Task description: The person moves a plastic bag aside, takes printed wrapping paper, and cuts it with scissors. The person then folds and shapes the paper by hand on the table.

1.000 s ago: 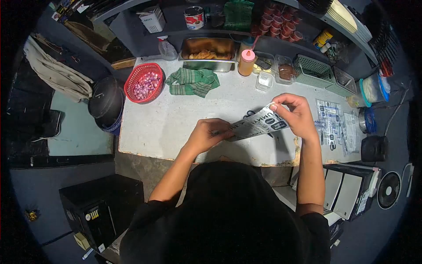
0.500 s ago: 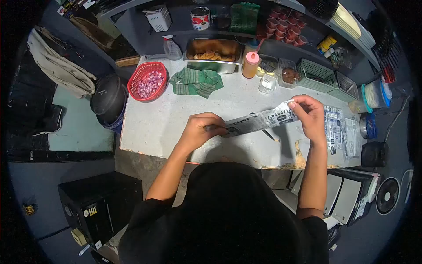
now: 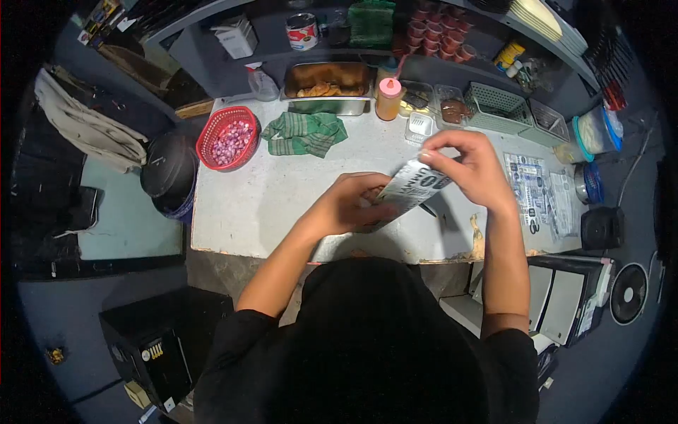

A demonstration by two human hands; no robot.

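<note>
Between both hands, over the table, is a printed food-wrapping paper [image 3: 417,185] in black and white lettering, folded and slanting up to the right. My left hand [image 3: 353,205] grips its lower left end, fingers curled round it. My right hand [image 3: 470,166] pinches the upper right corner between thumb and fingers. A thin dark object [image 3: 429,210], perhaps a knife, lies on the table just beneath and is partly hidden. More printed sheets [image 3: 526,185] lie flat to the right of my right hand.
Along the back of the white table [image 3: 233,212] stand a red basket [image 3: 201,145] of chopped onions, a green cloth [image 3: 304,134], a metal pan [image 3: 328,104] with fried food, a pink-capped squeeze bottle [image 3: 388,102], a small white tub [image 3: 419,127] and green baskets [image 3: 498,113].
My hands have come closer together, and the paper that was stretched long between them now appears shorter and tilts more steeply. The whole view has shifted slightly.
</note>
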